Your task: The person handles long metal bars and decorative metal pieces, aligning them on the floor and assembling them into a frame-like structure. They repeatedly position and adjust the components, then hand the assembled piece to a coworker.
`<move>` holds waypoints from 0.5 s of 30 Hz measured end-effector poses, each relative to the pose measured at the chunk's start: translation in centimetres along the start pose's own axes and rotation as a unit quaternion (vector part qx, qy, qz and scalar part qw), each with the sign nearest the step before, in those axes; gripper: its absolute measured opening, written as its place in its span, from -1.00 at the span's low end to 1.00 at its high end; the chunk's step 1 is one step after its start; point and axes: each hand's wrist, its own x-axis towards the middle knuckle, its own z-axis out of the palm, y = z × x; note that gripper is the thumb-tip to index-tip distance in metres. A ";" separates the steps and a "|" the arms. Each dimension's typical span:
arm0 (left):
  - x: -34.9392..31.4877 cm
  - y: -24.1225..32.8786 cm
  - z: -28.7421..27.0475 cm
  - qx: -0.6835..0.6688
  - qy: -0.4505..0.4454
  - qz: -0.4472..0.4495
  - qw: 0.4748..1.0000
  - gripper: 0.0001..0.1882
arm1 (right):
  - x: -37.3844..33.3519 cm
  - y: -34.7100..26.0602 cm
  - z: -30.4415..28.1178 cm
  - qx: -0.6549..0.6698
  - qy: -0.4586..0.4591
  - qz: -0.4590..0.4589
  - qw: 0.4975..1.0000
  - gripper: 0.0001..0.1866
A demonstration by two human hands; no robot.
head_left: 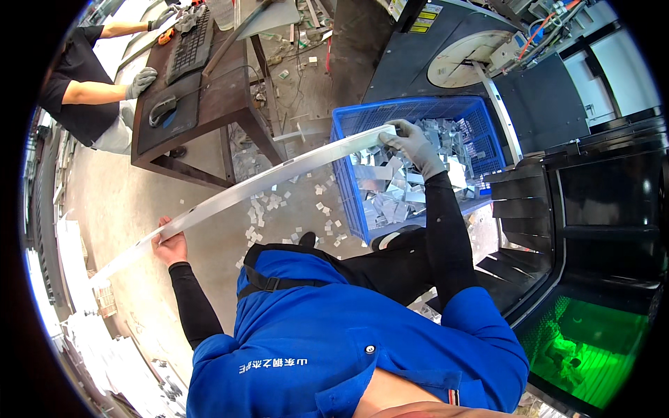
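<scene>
A long, pale metal bar [279, 173] with small slots along it stretches across in front of me, bending in the wide view. My bare left hand [171, 245] is closed round it toward its left part, fingers wrapped from below. At the bar's right end, my right hand [416, 146] in a grey glove pinches it between thumb and fingers. That end is over the left side of a blue plastic crate [359, 216], which is full of shiny metal offcuts [397, 184].
Right of the crate, another metal bar [503, 115] sticks out of a dark machine's round plate [463, 59]. A green-lit window [592, 348] is at lower right. A co-worker [87, 90] in grey gloves stands by a brown table [209, 125] with keyboard and mouse. Metal scraps [265, 209] litter the floor.
</scene>
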 end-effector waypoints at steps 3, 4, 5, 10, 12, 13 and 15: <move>0.2 -0.5 0.5 0.023 0.049 0.019 0.998 -0.54 | -0.1 -0.6 0.5 -0.024 0.017 0.030 0.999 -0.58; 0.3 -0.5 0.5 0.031 0.060 0.025 0.997 -0.57 | 0.0 -0.7 0.7 -0.027 0.018 0.034 0.999 -0.58; 0.5 -0.4 0.2 0.040 0.066 0.027 0.997 -0.57 | 0.0 -0.7 0.9 -0.030 0.018 0.039 0.999 -0.58; 1.0 -0.3 -0.6 0.065 0.090 0.025 0.994 -0.52 | -0.3 -0.9 0.9 -0.064 0.017 0.066 0.996 -0.57; 0.7 -0.8 0.0 0.066 0.099 0.025 0.993 -0.53 | -0.3 -0.8 0.8 -0.061 0.016 0.059 0.996 -0.57; 0.6 -1.1 0.3 0.066 0.104 0.025 0.992 -0.54 | -0.3 -0.7 0.7 -0.052 0.015 0.059 0.997 -0.58; 0.5 -0.7 0.0 0.069 0.083 0.031 0.994 -0.54 | -0.4 -0.9 0.8 -0.033 0.008 0.058 0.998 -0.60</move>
